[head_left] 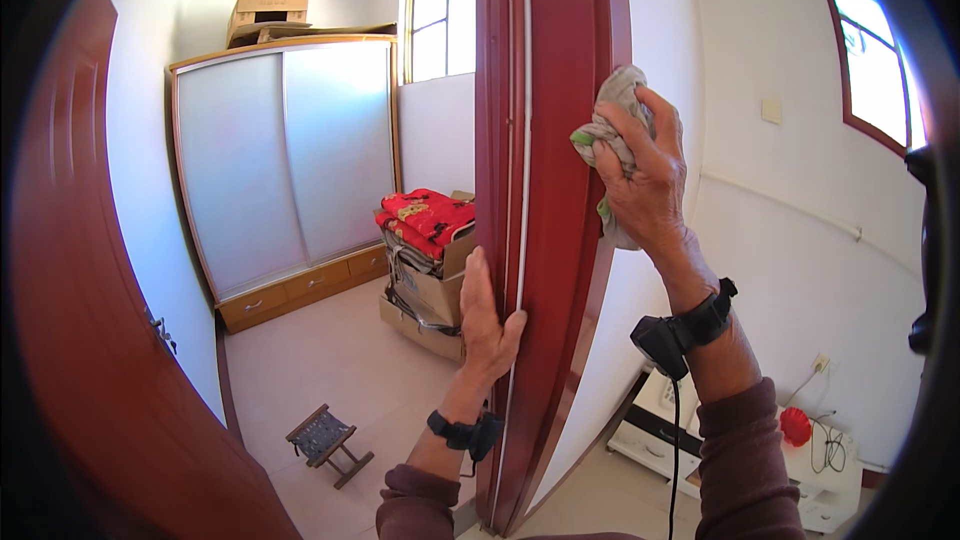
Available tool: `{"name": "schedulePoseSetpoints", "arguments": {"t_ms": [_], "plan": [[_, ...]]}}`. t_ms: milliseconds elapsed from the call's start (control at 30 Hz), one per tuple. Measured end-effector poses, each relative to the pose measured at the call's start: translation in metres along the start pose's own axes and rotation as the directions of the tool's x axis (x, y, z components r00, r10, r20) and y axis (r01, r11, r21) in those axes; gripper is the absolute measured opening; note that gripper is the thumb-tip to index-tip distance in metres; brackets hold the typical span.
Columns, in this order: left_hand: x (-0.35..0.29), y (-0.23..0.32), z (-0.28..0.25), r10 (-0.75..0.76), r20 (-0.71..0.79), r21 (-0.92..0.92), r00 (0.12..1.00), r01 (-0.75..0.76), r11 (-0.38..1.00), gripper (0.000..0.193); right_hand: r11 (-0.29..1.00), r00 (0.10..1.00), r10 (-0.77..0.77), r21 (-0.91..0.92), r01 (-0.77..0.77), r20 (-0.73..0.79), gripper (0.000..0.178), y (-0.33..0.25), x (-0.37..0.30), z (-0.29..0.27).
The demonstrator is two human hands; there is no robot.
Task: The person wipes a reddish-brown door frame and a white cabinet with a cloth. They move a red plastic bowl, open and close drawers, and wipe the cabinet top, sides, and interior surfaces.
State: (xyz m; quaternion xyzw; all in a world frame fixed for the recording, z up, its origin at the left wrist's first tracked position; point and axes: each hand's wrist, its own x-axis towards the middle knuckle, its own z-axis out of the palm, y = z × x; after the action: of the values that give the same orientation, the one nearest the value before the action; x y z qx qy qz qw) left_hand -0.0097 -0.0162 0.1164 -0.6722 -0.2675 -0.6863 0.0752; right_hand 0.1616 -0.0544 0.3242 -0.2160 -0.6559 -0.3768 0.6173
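A dark red door frame [567,190] rises upright in front of me, with a pale strip [526,140] running down its inner side. My right hand [648,165] is closed around a crumpled grey cloth [622,90] with green patches, pressed against the right edge of the frame. Lower down, my left hand [486,325] rests against the left side of the frame, fingers stretched upward and thumb out, holding nothing. Black straps with small devices sit on both wrists, and a cable [675,460] hangs from the right one.
A red-brown door [110,290] stands at the left. Beyond the frame are a wardrobe [290,160], a carton [430,295] with red bedding [428,215], and a small folding stool [325,437]. At the lower right, a white cabinet [640,440] bears a red object [796,427].
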Motion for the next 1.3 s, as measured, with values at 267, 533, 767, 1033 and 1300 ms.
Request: {"name": "schedulePoseSetpoints", "arguments": {"t_ms": [267,533,767,1033,1300], "plan": [[0.042,0.0,0.022,0.18,-0.077,0.126,0.981,-0.169,0.977,0.064,0.999,0.999,-0.029,-0.04,0.029,0.018,0.036,-0.001,-0.001,-0.002],[0.049,-0.001,0.028,0.122,-0.105,0.158,0.987,-0.105,0.982,0.068,0.997,0.999,-0.029,-0.076,0.032,0.041,0.037,0.0,-0.002,0.0],[0.107,0.013,0.016,0.18,-0.035,0.376,0.983,-0.154,0.914,0.081,0.997,0.999,-0.035,-0.071,0.038,0.036,0.038,0.002,-0.003,-0.001],[0.148,0.023,0.007,0.26,0.03,0.48,0.965,-0.242,0.843,0.094,0.994,0.997,-0.074,-0.081,0.076,0.035,0.038,0.002,-0.004,-0.002],[0.166,0.03,-0.001,0.294,0.092,0.429,0.951,-0.304,0.851,0.099,0.988,0.996,-0.09,-0.12,0.093,0.028,0.041,0.001,-0.004,0.001]]}}
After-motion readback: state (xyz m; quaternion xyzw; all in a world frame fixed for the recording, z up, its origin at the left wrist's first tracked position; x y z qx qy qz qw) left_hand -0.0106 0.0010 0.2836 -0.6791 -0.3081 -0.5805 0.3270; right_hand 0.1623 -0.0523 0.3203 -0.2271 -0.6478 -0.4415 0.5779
